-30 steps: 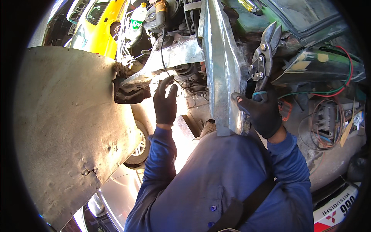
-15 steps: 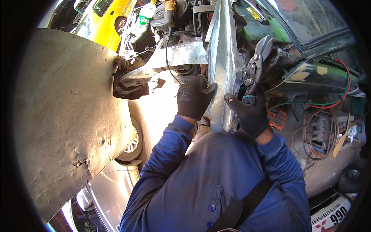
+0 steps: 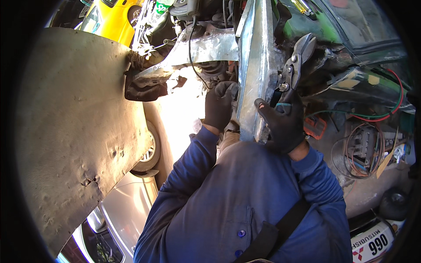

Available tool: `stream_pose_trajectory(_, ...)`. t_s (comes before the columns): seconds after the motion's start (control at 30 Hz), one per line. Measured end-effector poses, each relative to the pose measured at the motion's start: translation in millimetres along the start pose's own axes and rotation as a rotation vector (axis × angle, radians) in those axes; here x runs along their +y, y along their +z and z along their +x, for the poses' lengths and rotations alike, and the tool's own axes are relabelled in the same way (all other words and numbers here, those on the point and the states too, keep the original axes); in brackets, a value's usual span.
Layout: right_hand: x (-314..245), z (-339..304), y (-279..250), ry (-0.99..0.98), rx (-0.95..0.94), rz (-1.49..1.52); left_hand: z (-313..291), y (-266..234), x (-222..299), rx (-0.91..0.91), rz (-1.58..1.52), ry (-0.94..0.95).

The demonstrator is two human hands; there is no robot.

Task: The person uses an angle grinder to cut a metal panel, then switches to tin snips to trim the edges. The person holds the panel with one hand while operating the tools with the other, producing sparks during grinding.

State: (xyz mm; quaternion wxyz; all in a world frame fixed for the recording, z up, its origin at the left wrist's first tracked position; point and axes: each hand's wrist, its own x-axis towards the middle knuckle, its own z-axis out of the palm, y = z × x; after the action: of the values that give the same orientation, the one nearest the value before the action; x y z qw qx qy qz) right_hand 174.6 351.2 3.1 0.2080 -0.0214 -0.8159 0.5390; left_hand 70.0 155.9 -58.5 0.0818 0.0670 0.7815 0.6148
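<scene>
A long, bent sheet-metal panel point(image 3: 253, 83) runs up from my knees into the engine bay of a stripped vehicle. To its right my right hand point(image 3: 284, 125), in a black glove, is closed round a pair of tin snips point(image 3: 294, 65). Their blades point up and away, pressed together or nearly so, and the thumb lies towards the panel's edge. Beside the panel's left edge is my left hand point(image 3: 219, 105), also gloved, with thumb folded against curled fingers. Whatever those fingers hold, if anything, is hidden.
A large, dented sheet point(image 3: 83, 131) stands at the left. A black cable point(image 3: 191, 52) hangs near my left hand. Red and green hoses point(image 3: 372, 117) cross at the right above coiled wire point(image 3: 364, 151) and an orange object point(image 3: 315, 127). A green car body point(image 3: 320, 26) is at upper right.
My left thumb has come off the panel's edge and folded in, and that hand has shifted slightly left. My right hand keeps hold of the snips. The view has tilted a little.
</scene>
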Motion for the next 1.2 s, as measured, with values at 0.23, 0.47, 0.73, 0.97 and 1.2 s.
stream_pose_trajectory(0.23, 1, -2, 4, -0.002, -0.036, -0.033, -12, 1, 1, 0.009, 0.211, 0.101)
stream_pose_trajectory(0.47, 7, -8, 14, -0.047, 0.036, 0.008, -22, -3, 12, 0.008, 0.840, 0.504)
stream_pose_trajectory(0.73, 5, -9, 13, -0.015, 0.040, -0.033, -12, -17, -10, 0.082, 0.258, -0.103)
stream_pose_trajectory(0.97, 6, -7, 15, -0.004, 0.066, -0.068, -17, -25, -18, 0.017, 0.132, 0.074)
stream_pose_trajectory(1.2, 11, -11, 18, 0.016, 0.045, -0.070, -18, -6, -16, -0.027, 0.205, 0.143)
